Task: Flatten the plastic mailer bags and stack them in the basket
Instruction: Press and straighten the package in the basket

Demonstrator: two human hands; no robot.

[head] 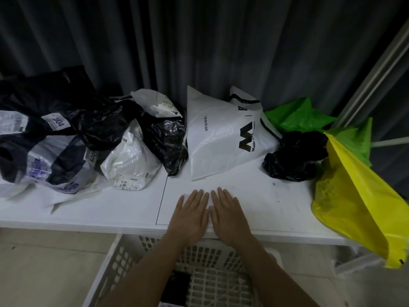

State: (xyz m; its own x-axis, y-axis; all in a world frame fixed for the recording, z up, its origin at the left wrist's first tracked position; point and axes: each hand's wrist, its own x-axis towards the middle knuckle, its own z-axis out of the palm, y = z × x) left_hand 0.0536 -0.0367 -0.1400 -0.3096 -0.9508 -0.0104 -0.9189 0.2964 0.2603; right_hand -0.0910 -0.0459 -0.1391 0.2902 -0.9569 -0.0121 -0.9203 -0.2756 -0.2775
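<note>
My left hand [192,212] and my right hand [228,212] lie flat side by side, fingers straight, near the front edge of the white table [88,214]. Under them is a small white mailer bag [209,204], mostly hidden; only slivers show between and beside the fingers. Behind the hands lies a large white mailer printed "ORIGINAL" [219,138]. A white lattice basket [124,262] stands on the floor below the table's front edge, under my forearms, with something dark [177,286] at its bottom.
A heap of crumpled black and white mailers [73,138] fills the left of the table. A crumpled black bag [294,156], green bags [298,117] and a yellow bag [354,202] hanging over the edge lie at the right. Dark curtains hang behind.
</note>
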